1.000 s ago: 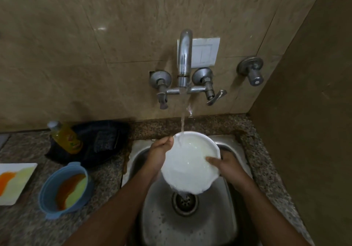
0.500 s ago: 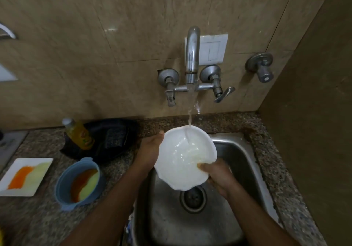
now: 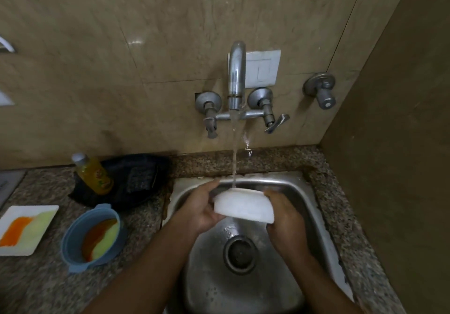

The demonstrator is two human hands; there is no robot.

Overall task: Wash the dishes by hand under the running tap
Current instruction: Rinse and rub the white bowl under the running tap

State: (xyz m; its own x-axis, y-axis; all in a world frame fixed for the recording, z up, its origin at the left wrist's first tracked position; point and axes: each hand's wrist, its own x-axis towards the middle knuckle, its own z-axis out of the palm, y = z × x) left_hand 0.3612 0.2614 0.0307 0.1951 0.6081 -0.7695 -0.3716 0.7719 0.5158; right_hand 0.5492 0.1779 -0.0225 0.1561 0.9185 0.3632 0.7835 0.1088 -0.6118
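A white bowl (image 3: 243, 205) is held over the steel sink (image 3: 246, 287), turned with its opening facing down and away from me, so its outer wall shows. My left hand (image 3: 198, 210) grips its left side and my right hand (image 3: 283, 218) grips its right side. Water runs from the wall tap (image 3: 236, 75) in a thin stream (image 3: 234, 153) and lands on the bowl's upturned base. The bowl's inside is hidden.
On the granite counter (image 3: 43, 284) to the left stand a blue bowl (image 3: 92, 237) and a white square plate (image 3: 25, 228), both smeared orange and green. A yellow soap bottle (image 3: 93, 173) leans on a dark bag (image 3: 136, 180). A wall closes the right side.
The bowl faced up at me with water running into it. Both hands have since tipped it over and lowered it, so its outside now takes the stream.
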